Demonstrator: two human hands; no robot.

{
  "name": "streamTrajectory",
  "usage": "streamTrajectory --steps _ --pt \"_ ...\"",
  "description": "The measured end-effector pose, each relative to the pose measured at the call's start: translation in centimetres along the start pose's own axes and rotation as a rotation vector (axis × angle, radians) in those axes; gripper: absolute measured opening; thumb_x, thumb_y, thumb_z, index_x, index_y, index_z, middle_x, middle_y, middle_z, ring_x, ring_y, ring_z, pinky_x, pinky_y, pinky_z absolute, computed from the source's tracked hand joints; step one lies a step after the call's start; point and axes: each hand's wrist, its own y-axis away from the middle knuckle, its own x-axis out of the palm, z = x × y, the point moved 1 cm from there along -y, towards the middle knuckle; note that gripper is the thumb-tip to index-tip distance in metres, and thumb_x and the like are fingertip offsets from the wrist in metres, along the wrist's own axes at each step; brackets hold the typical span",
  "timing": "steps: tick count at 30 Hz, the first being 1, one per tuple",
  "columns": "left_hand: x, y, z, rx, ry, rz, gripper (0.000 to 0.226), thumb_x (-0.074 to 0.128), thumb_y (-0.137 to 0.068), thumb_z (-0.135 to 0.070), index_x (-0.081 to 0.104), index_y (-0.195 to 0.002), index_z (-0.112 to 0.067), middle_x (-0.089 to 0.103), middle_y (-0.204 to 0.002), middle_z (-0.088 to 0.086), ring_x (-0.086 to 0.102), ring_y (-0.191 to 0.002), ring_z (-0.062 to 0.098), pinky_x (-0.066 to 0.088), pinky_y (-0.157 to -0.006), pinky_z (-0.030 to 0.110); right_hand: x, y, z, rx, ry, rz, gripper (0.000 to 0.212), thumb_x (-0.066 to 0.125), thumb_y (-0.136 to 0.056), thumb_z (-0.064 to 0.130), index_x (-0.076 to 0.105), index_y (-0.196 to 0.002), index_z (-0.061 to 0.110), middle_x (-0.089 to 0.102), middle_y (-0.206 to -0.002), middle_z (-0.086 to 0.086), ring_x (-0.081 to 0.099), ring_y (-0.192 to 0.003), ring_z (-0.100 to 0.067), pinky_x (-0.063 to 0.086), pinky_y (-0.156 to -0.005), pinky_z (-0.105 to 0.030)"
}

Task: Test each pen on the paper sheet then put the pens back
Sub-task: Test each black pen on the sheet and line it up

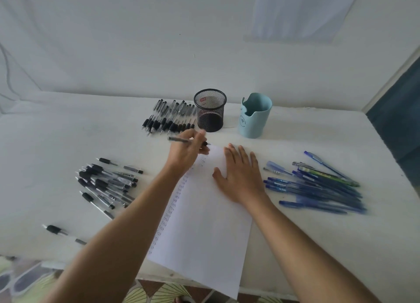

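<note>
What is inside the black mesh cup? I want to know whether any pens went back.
No pens stand in the black mesh cup. Only a red mark shows through its mesh; the dark bottom is unclear.

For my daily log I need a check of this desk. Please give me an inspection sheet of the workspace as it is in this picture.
Surface: white table, near edge visible.
Job's things: paper sheet with a column of test marks along its left side, its near corner over the table edge; black pen; black pens in two piles; blue pens.
Clutter: black mesh cup and blue cup, no pens seen inside; one stray pen.
Grippers: left hand holds the black pen at the sheet's top; right hand flat on the sheet.
Cables: one on the left wall.
Surroundings: white wall, patterned floor.
</note>
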Motion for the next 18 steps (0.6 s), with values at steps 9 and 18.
streamTrajectory --steps 9,18 --pt "-0.1 0.1 1.0 -0.014 -0.21 -0.11 0.024 0.07 -0.074 0.0 0.056 -0.059 -0.012 0.066 -0.059 0.007 0.059 -0.047 0.015 0.043 -0.045 0.024 0.0 -0.1 0.0 0.004 -0.018 0.0 0.074 0.032 -0.098 0.054 0.015 -0.158 0.014 0.008 -0.168 -0.003 0.0 -0.154 -0.023 -0.004 -0.124 -0.047" --pt "-0.6 -0.3 1.9 0.005 -0.315 -0.131 0.028 0.05 -0.058 0.005 0.034 -0.051 -0.017 0.034 -0.053 0.005 0.032 -0.054 0.018 0.029 -0.045 0.038 0.0 0.0 0.1 0.01 -0.034 -0.008 0.073 0.033 -0.098 0.053 0.016 -0.158 0.014 0.009 -0.168 -0.002 0.0 -0.154 -0.023 -0.004 -0.124 -0.047"
